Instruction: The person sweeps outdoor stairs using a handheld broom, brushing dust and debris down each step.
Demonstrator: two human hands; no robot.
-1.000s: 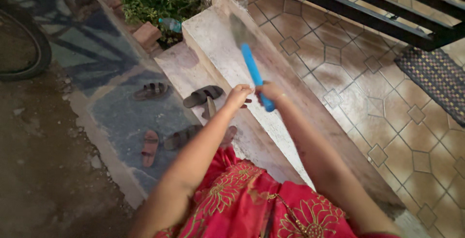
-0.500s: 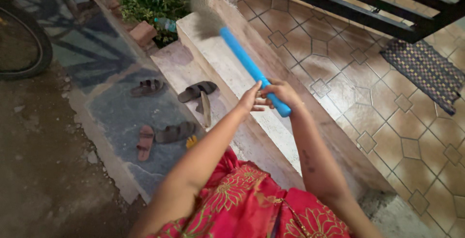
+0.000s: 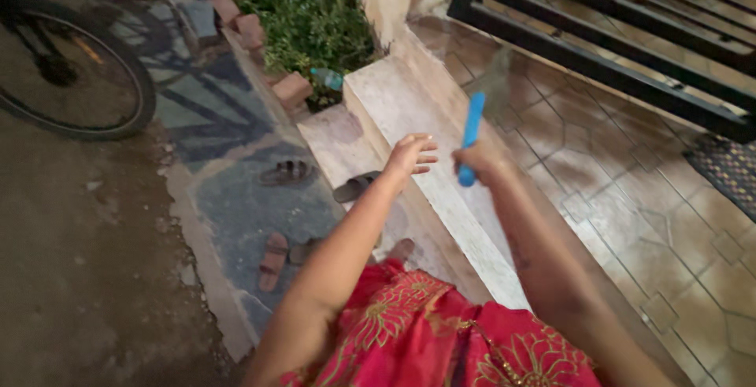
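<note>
Clenched around the lower end of a blue broom handle (image 3: 472,137), the right hand (image 3: 477,161) holds it nearly upright over the pale stone step (image 3: 409,103); the bristles (image 3: 498,80) above are only a blur. Beside it the left hand (image 3: 411,153) hangs loose with fingers spread, just clear of the handle and holding nothing. Below the hands, dark sandals (image 3: 288,172) and a brown slipper (image 3: 273,260) lie scattered on the lower step and the patterned ground. A green shrub (image 3: 311,9) edged with bricks (image 3: 293,88) stands past the step, a bicycle wheel (image 3: 75,72) to the left, a black metal gate (image 3: 598,33) and a doormat (image 3: 728,168) on the tiled floor (image 3: 622,190) to the right.
</note>
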